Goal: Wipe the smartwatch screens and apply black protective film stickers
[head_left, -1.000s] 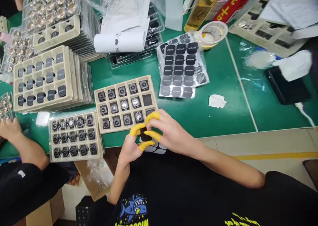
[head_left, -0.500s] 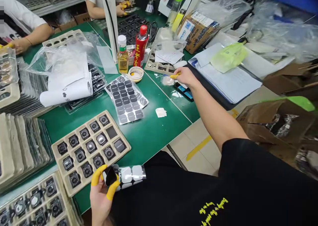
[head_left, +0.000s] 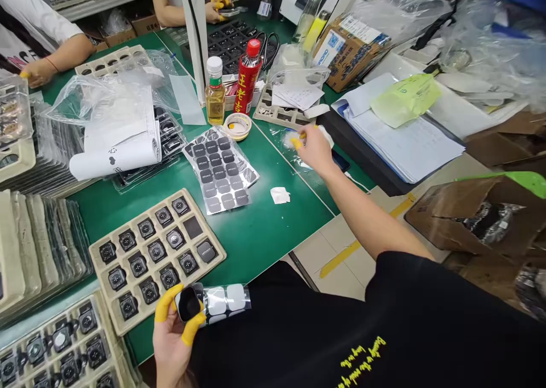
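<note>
Yellow-capped left hand (head_left: 169, 337): fingers pinched on black watch body (head_left: 188, 304). White sticker strip (head_left: 226, 300) at its 3 o'clock, cream tray (head_left: 145, 313) at 11. Right hand (head_left: 316, 149) out between 1 and 2, beside whitish wad (head_left: 287, 139); can't tell if fingers grip it. Step reads as one-handed reach. Next calls for clean right pinch, steady left.

1 head-worn view, facing forward and down, from close above a green table (head_left: 256, 234)
</note>
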Demonstrator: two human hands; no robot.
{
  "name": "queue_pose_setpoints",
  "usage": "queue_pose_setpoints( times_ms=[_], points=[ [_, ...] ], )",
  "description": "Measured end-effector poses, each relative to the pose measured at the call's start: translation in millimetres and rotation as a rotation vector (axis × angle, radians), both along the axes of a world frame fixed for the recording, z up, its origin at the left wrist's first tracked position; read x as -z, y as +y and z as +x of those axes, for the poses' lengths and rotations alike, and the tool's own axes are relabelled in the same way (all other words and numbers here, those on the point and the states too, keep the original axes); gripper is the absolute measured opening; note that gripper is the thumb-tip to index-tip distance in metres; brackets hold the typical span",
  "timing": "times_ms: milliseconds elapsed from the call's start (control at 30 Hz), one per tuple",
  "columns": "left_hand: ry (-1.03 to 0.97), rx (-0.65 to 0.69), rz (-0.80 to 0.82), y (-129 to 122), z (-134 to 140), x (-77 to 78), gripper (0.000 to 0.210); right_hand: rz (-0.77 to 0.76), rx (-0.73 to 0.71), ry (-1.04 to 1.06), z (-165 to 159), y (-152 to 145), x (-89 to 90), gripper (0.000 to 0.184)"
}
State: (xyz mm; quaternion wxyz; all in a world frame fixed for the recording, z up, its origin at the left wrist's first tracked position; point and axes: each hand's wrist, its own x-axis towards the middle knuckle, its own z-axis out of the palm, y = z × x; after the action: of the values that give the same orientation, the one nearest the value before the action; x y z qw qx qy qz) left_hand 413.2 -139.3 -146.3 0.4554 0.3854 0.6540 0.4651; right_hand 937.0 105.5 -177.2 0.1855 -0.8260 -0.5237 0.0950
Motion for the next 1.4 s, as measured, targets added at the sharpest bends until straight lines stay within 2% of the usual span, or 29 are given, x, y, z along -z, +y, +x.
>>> queue_pose_setpoints(
  times_ms=[100, 200, 300, 367, 467, 567, 633, 733, 833, 933, 1000, 1067, 1233, 1333, 1400],
  points=[
    [-0.027, 0.017, -0.009, 0.8, 0.1, 2.1, 0.07, -0.026, -0.191, 0.068, -33.4, -61.0, 15.3, 0.024],
    [-0.031, 0.035, 0.018, 3.9, 3.0, 4.4, 0.069, 0.001, -0.261, 0.072, -61.6, -112.6, 33.7, 0.027],
    [-0.054, 0.064, 0.008, 9.2, 6.7, 5.4, 0.07, 0.052, -0.267, 0.058, -75.0, -132.8, 46.0, 0.027],
    [-0.073, 0.067, -0.003, 12.2, 9.6, 3.7, 0.07, 0.09, -0.271, 0.061, -79.0, -134.4, 45.9, 0.028],
    [-0.052, 0.077, -0.002, 14.1, 16.0, -2.7, 0.071, 0.145, -0.314, 0.105, -93.3, -136.7, 27.6, 0.026],
    [-0.063, 0.158, 0.007, 14.9, 23.4, -7.8, 0.074, 0.251, -0.485, 0.2, -129.1, -146.9, -11.2, 0.017],
    [-0.126, 0.235, 0.04, 15.5, 27.3, -7.6, 0.074, 0.416, -0.78, 0.294, -161.9, -155.3, -41.3, 0.018],
    [-0.168, 0.32, 0.094, 14.7, 30.6, -5.5, 0.076, 0.512, -1.214, 0.366, -210.0, -162.7, -75.7, 0.029],
    [-0.204, 0.398, 0.121, 11.2, 30.8, -6.7, 0.077, 0.555, -1.468, 0.294, -240.9, -161.2, -88.6, 0.028],
    [-0.233, 0.439, 0.116, 7.9, 28.5, -10.0, 0.075, 0.574, -1.618, 0.191, -252.6, -156.8, -88.9, 0.03],
    [-0.243, 0.44, 0.118, 7.3, 26.8, -11.0, 0.074, 0.606, -1.649, 0.133, -255.3, -154.7, -86.4, 0.033],
    [-0.247, 0.429, 0.132, 7.6, 25.4, -10.5, 0.072, 0.648, -1.618, 0.088, -256.4, -152.4, -81.4, 0.035],
    [-0.222, 0.31, 0.111, 6.9, 20.1, -6.5, 0.072, 0.606, -1.375, 0.007, -248.1, -142.5, -64.0, 0.046],
    [-0.222, 0.285, 0.102, 6.2, 16.6, -4.1, 0.071, 0.59, -1.292, 0.075, -240.0, -140.7, -64.8, 0.049],
    [-0.246, 0.304, 0.108, 6.9, 15.8, -3.3, 0.072, 0.585, -1.348, 0.144, -240.0, -143.4, -71.5, 0.048]
  ],
)
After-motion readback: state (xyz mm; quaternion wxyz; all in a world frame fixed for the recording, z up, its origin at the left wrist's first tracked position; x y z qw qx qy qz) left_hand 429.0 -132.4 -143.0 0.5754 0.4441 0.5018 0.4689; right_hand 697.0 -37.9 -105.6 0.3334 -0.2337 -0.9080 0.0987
